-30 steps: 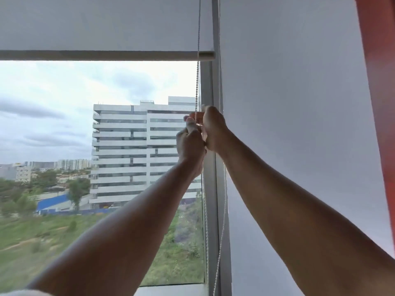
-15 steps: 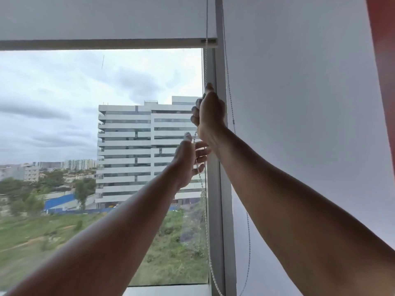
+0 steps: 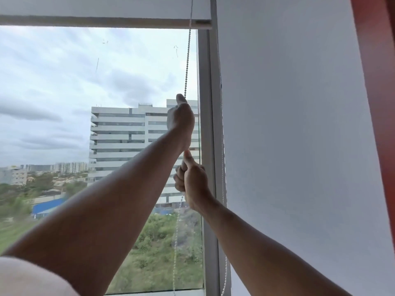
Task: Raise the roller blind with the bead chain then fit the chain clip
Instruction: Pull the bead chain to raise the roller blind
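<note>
The white roller blind [image 3: 96,5] is rolled high, its bottom bar [image 3: 102,22] near the top of the window. A bead chain [image 3: 187,60] hangs from the blind's right end, just left of the window frame. My left hand [image 3: 181,118] grips the chain high up, thumb pointing upward. Directly below it, my right hand [image 3: 192,178] holds the same strand in a fist. The chain runs on down below my hands [image 3: 176,242] toward the sill. No chain clip is in view.
A grey window frame post [image 3: 208,124] stands just right of the chain. A second lowered white blind [image 3: 288,124] covers the right pane, with its own chain [image 3: 223,167] along its left edge. A red-brown wall edge [image 3: 376,103] is at far right.
The blind's bottom bar has risen further. My left hand moved up the chain above my right, and my right hand came down, pulling the chain.
</note>
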